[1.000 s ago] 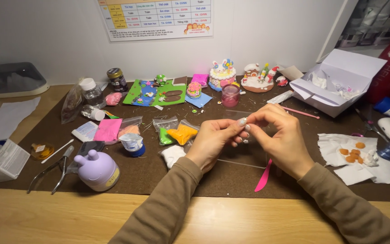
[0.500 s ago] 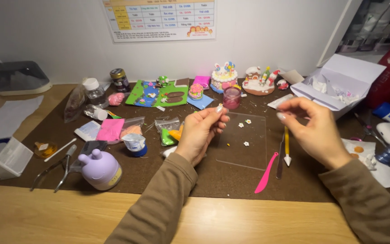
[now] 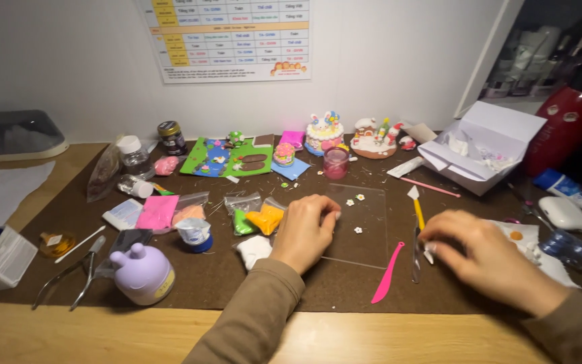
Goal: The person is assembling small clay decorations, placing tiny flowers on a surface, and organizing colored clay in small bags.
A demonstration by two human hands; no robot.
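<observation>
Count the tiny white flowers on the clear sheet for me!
3 tiny white flowers on the clear sheet: two near its top, side by side, one lower. The left hand may hide more.

Both hands down low over the surface [image 3: 35, 330], palms down, approx same height in view. Left hand [image 3: 306, 231] at the left edge of the clear sheet [image 3: 362, 226]: knuckles up, fingers curled under, fingertips [image 3: 329, 214] just over the sheet's left edge; whether pinching anything, can't tell. Left forearm in brown sleeve, running from bottom centre up to the wrist, slightly angled right. Right hand [image 3: 483, 259] just beyond the sheet's right edge, well apart from the left; fingers bent, tips [image 3: 429, 244] pointing back toward the sheet, thumb side tucked, slightly blurred. Right forearm, same brown sleeve, entering from the bottom right corner.
</observation>
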